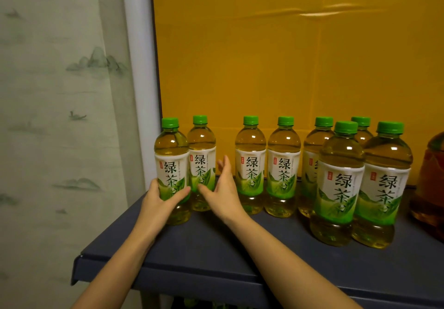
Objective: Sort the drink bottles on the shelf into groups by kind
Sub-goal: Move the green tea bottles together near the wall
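Note:
Several green-tea bottles with green caps stand on a dark blue shelf (204,248). My left hand (159,201) grips the leftmost bottle (171,155) low on its label, thumb across the front. My right hand (224,189) is beside the second bottle (201,155), fingers straight, thumb touching the bottle's lower label. To the right stand two bottles (250,164) (284,164) side by side. Farther right is a cluster with two front bottles (341,183) (384,183) and others partly hidden behind.
An amber-brown bottle (431,179) shows at the right edge, cut off. A yellow cardboard panel (288,68) backs the shelf. A grey-white frame post (141,80) and a landscape-print curtain (60,116) lie left. The shelf's front edge is near me.

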Demonstrator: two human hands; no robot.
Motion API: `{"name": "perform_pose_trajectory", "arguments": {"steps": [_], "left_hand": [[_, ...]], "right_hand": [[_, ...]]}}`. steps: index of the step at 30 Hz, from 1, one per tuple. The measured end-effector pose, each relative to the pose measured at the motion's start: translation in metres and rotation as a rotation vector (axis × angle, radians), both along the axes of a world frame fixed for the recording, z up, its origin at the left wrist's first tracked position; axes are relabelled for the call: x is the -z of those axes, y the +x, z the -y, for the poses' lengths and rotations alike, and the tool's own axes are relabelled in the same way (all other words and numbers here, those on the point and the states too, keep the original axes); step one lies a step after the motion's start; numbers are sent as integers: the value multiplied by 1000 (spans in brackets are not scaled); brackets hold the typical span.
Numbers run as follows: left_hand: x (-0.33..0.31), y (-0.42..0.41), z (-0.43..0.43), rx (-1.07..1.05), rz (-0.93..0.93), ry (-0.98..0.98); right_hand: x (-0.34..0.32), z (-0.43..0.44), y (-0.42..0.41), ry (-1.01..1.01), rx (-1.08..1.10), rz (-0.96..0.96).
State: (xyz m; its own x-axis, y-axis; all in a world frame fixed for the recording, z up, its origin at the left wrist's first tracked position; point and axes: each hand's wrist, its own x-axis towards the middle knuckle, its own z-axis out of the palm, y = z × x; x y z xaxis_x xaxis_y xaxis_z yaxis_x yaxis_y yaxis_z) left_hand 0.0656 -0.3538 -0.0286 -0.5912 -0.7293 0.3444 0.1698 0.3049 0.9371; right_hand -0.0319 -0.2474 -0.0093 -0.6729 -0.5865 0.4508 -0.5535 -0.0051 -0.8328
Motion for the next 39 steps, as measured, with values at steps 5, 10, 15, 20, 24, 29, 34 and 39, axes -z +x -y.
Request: {"name": "perform_pose_trajectory", "arguments": {"steps": [5,10,15,20,24,29,34,39], "left_hand": [[-1,2,-6,-64,-8,-67],[1,4,-10,-143,8,-175],[-3,10,-22,-107,0,-228],[-7,10,-53,31,-40,-258],[-7,-3,-84,118,-64,-245],[-4,-27,-108,170,-37,-220],[-2,-40,-113,151,72,-291],[-2,-50,-114,95,166,-414]], "right_hand": [[6,18,-5,37,2,69],[6,6,3,62,84,-37],[9,-27,16,2,97,-81],[9,-77,18,-31,123,-141],[11,-120,9,-28,190,-159],[17,-149,-3,-28,302,-134],[18,-149,-4,-43,357,-118],[22,-143,-7,-13,393,-133]]}}
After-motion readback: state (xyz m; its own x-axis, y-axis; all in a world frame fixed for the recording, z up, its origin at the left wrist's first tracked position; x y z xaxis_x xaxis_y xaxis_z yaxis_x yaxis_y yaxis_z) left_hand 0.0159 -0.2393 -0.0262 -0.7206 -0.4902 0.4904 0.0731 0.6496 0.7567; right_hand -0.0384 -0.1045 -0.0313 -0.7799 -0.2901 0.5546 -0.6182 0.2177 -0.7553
